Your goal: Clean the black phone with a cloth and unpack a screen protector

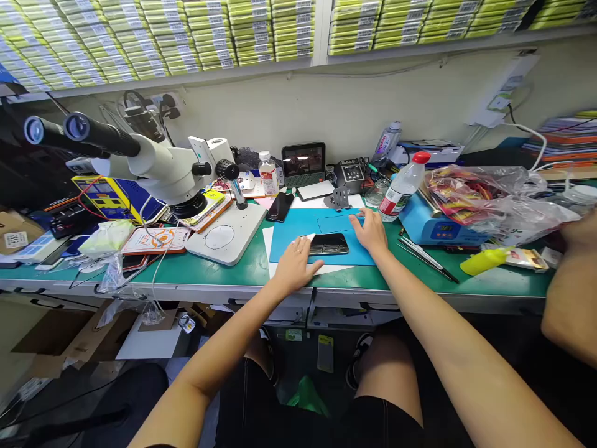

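Note:
A black smartphone lies flat, its glossy side up, on a blue mat with white paper under it. My left hand rests at the phone's left end, fingers stretched out and thumb apart. A small white piece, perhaps tissue or paper, shows by its fingertips; whether they touch it I cannot tell. Just past the phone's right end, my right hand lies on the mat with fingers extended, holding nothing visible. Behind the mat a second dark phone lies on the bench.
A microscope on a white base stands left. To the right are a red-capped bottle, tweezers, a blue device under plastic bags and a yellow squeeze bottle. Another person's arm is at far right.

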The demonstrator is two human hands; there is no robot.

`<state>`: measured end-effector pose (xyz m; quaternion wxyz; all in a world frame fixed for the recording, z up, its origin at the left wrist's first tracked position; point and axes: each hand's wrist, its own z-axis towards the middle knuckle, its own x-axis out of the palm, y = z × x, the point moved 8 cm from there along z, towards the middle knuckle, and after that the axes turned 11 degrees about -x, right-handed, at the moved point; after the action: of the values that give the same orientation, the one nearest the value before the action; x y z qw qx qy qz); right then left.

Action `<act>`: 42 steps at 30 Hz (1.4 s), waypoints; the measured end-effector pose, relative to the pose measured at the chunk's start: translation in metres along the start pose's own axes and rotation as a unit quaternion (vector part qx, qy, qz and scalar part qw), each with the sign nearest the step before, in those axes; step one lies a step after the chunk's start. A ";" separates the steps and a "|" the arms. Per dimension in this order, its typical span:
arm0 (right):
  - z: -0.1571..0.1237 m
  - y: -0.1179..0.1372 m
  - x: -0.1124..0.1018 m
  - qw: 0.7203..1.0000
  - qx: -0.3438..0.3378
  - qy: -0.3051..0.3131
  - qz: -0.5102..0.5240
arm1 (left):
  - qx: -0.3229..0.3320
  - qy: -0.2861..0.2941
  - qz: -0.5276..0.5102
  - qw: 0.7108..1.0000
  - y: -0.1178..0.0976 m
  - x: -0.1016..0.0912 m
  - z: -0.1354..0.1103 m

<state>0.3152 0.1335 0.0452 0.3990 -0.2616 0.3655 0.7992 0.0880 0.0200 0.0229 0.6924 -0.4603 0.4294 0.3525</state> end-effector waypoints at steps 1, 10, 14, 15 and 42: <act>0.000 0.000 0.000 1.000 -0.001 0.000 -0.001 | 0.019 -0.001 -0.007 1.000 -0.010 0.003 -0.002; -0.001 0.000 0.000 1.000 -0.011 -0.006 -0.010 | 0.135 -0.048 -0.091 0.985 -0.031 -0.021 -0.001; -0.001 0.000 0.000 1.000 -0.028 -0.012 -0.005 | 0.136 -0.047 -0.055 0.988 -0.012 -0.021 0.011; -0.001 0.001 0.000 0.999 -0.035 -0.014 -0.003 | 0.137 -0.044 -0.056 0.988 -0.009 -0.020 0.015; -0.021 0.111 0.016 0.950 -0.255 0.098 0.148 | 0.182 0.018 -0.262 0.948 0.026 -0.025 0.101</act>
<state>0.2176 0.0778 0.0632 0.1582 -0.3744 0.2213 0.8865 0.0824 0.1211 0.0585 0.8247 -0.4288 0.3628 0.0665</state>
